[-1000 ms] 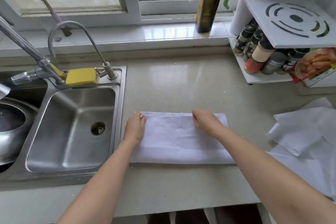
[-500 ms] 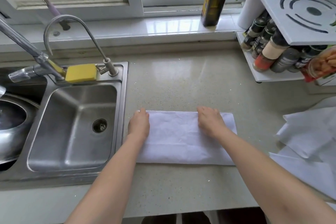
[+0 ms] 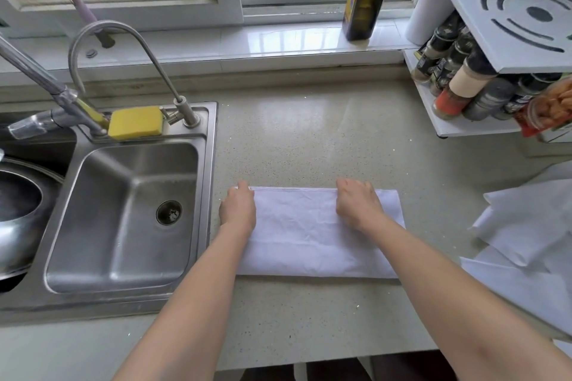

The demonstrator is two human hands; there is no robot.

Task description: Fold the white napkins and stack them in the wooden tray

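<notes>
Since the earlier frames both hands have stayed on the far edge of the folded white cloth napkin (image 3: 312, 235); the scene sits a little lower in the frame and the right hand has edged slightly left from the far right corner. The napkin is a long creased rectangle lying flat on the speckled beige stone counter (image 3: 309, 139), centre frame, just right of the brushed steel sink (image 3: 123, 213). The left hand (image 3: 237, 209) rests on its far left corner, the right hand (image 3: 356, 206) on the far edge, right of centre. Both sets of fingers are curled at the hem; whether they pinch it or only press cannot be told. Loose white napkins (image 3: 532, 226) lie crumpled at the right edge.
</notes>
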